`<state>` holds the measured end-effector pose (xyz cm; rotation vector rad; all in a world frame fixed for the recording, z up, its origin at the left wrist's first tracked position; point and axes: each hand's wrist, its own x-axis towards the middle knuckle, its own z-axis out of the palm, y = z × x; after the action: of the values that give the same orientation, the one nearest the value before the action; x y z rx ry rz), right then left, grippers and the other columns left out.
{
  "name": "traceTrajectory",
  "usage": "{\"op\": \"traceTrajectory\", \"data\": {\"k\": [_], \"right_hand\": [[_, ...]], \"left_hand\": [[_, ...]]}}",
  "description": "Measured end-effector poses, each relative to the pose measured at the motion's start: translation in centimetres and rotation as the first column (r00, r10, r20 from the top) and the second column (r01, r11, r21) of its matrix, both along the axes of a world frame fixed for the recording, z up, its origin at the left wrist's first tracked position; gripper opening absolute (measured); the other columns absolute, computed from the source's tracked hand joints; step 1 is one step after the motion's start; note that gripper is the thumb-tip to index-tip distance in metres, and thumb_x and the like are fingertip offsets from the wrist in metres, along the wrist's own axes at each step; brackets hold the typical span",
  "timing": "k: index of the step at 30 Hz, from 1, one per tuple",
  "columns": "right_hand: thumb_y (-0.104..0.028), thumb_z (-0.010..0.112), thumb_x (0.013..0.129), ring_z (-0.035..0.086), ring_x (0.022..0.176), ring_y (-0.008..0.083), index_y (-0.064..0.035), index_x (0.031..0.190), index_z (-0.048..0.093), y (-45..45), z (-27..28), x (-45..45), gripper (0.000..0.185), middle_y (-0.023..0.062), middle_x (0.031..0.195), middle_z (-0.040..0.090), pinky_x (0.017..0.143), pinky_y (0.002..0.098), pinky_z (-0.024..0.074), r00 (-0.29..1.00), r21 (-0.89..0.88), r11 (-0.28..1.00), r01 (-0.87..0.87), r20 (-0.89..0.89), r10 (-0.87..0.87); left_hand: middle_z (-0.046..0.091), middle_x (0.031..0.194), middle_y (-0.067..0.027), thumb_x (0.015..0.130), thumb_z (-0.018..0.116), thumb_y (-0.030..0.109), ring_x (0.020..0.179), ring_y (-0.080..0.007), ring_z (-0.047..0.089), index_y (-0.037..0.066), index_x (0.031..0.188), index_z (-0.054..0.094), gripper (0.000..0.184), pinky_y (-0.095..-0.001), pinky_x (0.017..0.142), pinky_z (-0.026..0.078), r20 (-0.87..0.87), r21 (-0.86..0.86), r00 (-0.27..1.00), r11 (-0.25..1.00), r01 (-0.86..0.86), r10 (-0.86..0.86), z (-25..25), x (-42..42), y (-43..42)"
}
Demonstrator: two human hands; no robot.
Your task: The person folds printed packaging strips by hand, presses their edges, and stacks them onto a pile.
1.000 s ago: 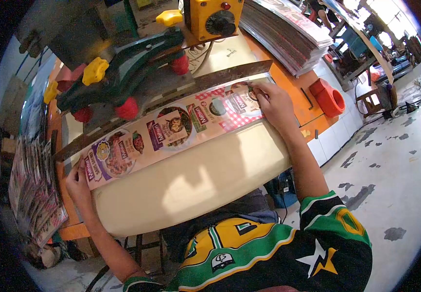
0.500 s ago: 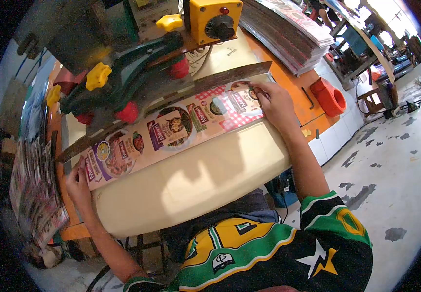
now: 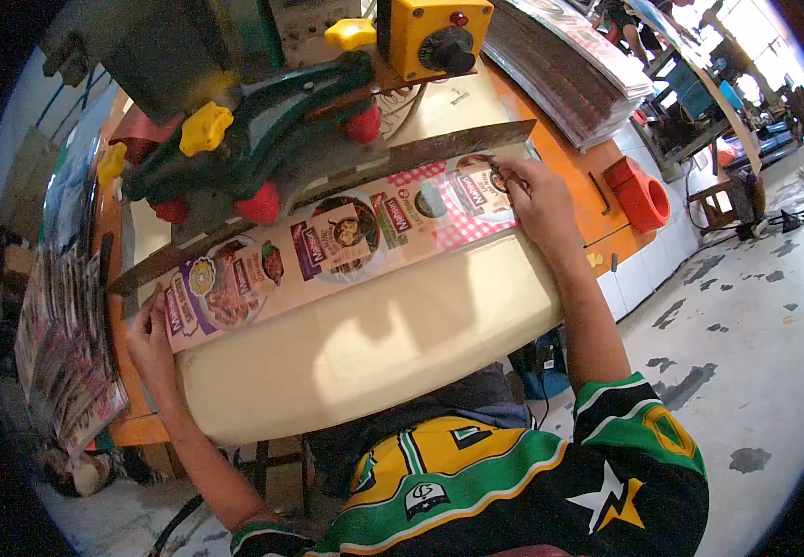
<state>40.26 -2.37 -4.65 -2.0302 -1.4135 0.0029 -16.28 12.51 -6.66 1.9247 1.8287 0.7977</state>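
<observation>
A printed plastic sheet [image 3: 283, 260] with pictures of food dishes lies as a long strip along a metal bar [image 3: 458, 140]. At its left end, my left hand [image 3: 153, 345] has the edge between thumb and fingers. My right hand [image 3: 543, 202] pinches the far right corner, fingers bent over it. Below the sheet, a cream padded surface [image 3: 374, 343] bulges toward my body, with shadows across it. Just beyond the bar stands a machine with a dark green arm [image 3: 263, 139] and red rubber feet [image 3: 259, 204].
Yellow star knobs [image 3: 206, 128] and a yellow control box [image 3: 440, 39] with a dial sit on the machine. Stacked printed sheets [image 3: 569, 70] are at upper right, more [image 3: 63, 343] at left. A red roll-shaped piece [image 3: 639, 195] and a hex key [image 3: 599, 188] lie on the orange table [image 3: 564, 158].
My view has shifted slightly, so the machine appears a little further right. Both hands keep the same hold on the sheet's ends.
</observation>
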Motion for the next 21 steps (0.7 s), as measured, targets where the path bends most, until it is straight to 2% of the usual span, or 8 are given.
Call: {"op": "traceTrajectory", "data": {"k": [2, 6, 8, 10, 12, 17, 19, 21], "right_hand": [[-0.016, 0.062, 0.092, 0.067, 0.097, 0.0369, -0.0116, 0.112, 0.073, 0.0, -0.1, 0.0, 0.023, 0.017, 0.104, 0.07, 0.085, 0.0446, 0.0518, 1.0, 0.014, 1.0, -0.014, -0.016, 0.015], [-0.012, 0.062, 0.092, 0.069, 0.098, 0.0345, -0.0085, 0.111, 0.073, -0.1, 0.6, -0.6, 0.023, 0.0164, 0.105, 0.072, 0.087, 0.0418, 0.0525, 0.999, 0.035, 0.999, -0.002, -0.049, 0.004], [-0.012, 0.061, 0.092, 0.069, 0.098, 0.0324, -0.007, 0.112, 0.073, 0.0, -0.6, 0.4, 0.023, 0.0159, 0.105, 0.072, 0.087, 0.0409, 0.0526, 0.995, 0.041, 0.999, -0.023, -0.093, 0.027], [-0.012, 0.06, 0.094, 0.071, 0.096, 0.0289, -0.0046, 0.114, 0.072, 0.5, -1.0, 0.4, 0.025, 0.0154, 0.106, 0.073, 0.088, 0.0393, 0.0527, 0.993, 0.029, 0.999, -0.03, -0.117, 0.033], [-0.012, 0.059, 0.095, 0.071, 0.095, 0.0267, -0.0037, 0.116, 0.071, 0.2, -0.1, -0.2, 0.026, 0.0159, 0.106, 0.073, 0.088, 0.0375, 0.0528, 0.993, 0.021, 0.999, -0.045, -0.108, 0.047], [-0.013, 0.059, 0.097, 0.071, 0.094, 0.0246, -0.0035, 0.117, 0.07, 0.2, 1.3, -1.2, 0.025, 0.0166, 0.106, 0.074, 0.086, 0.0346, 0.053, 0.992, 0.04, 0.993, -0.112, -0.062, 0.114], [-0.011, 0.059, 0.098, 0.069, 0.093, 0.0206, 0.0006, 0.118, 0.068, 0.2, 1.7, -1.6, 0.025, 0.0172, 0.104, 0.073, 0.085, 0.0319, 0.0514, 0.99, -0.018, 0.997, -0.077, -0.122, 0.074], [-0.011, 0.06, 0.098, 0.069, 0.091, 0.0208, 0.0009, 0.117, 0.068, 0.4, 0.3, -0.5, 0.024, 0.0173, 0.104, 0.073, 0.083, 0.0315, 0.0517, 0.987, 0.058, 0.993, -0.098, -0.123, 0.105]], "left_hand": [[0.073, 0.111, -0.0168, 0.101, 0.06, 0.031, 0.102, -0.0219, 0.068, 0.008, 0.127, 0.069, 0.036, -0.0334, 0.09, 0.049, 0.034, 0.066, 0.999, 0.998, 0.021, -0.023, 0.1, 0.3, -0.2], [0.073, 0.11, -0.0164, 0.1, 0.061, 0.029, 0.101, -0.0211, 0.068, 0.007, 0.126, 0.069, 0.035, -0.0332, 0.088, 0.05, 0.039, 0.062, 0.999, 0.998, 0.031, -0.033, 0.3, 0.5, 0.0], [0.074, 0.106, -0.0161, 0.099, 0.062, 0.026, 0.099, -0.0213, 0.068, 0.006, 0.125, 0.07, 0.034, -0.0328, 0.087, 0.05, -0.104, -0.004, 0.994, 1.0, 0.015, -0.016, 1.7, 1.3, -0.7], [0.074, 0.103, -0.0183, 0.097, 0.062, 0.025, 0.097, -0.0213, 0.069, 0.007, 0.123, 0.071, 0.033, -0.0326, 0.086, 0.05, 0.028, 0.067, 0.999, 0.997, 0.032, -0.034, 0.0, 0.7, -0.2], [0.073, 0.103, -0.0208, 0.097, 0.062, 0.026, 0.094, -0.0233, 0.071, 0.008, 0.12, 0.072, 0.03, -0.033, 0.084, 0.051, -0.039, 0.188, 0.999, 0.982, -0.003, 0.011, 0.4, 1.6, -0.8], [0.072, 0.1, -0.0216, 0.097, 0.063, 0.029, 0.086, -0.0286, 0.072, 0.011, 0.116, 0.074, 0.029, -0.0354, 0.079, 0.052, 0.019, 0.156, 0.997, 0.985, -0.075, 0.073, 1.8, 3.3, -1.9], [0.072, 0.098, -0.0211, 0.096, 0.064, 0.031, 0.085, -0.0292, 0.072, 0.013, 0.116, 0.075, 0.029, -0.0357, 0.078, 0.053, 0.024, 0.162, 0.997, 0.984, -0.077, 0.074, 1.0, 2.7, -1.4], [0.073, 0.097, -0.0207, 0.096, 0.064, 0.033, 0.085, -0.0298, 0.072, 0.014, 0.116, 0.075, 0.03, -0.036, 0.077, 0.053, 0.032, 0.17, 0.997, 0.983, -0.074, 0.069, 0.9, 2.2, -1.3]]}}
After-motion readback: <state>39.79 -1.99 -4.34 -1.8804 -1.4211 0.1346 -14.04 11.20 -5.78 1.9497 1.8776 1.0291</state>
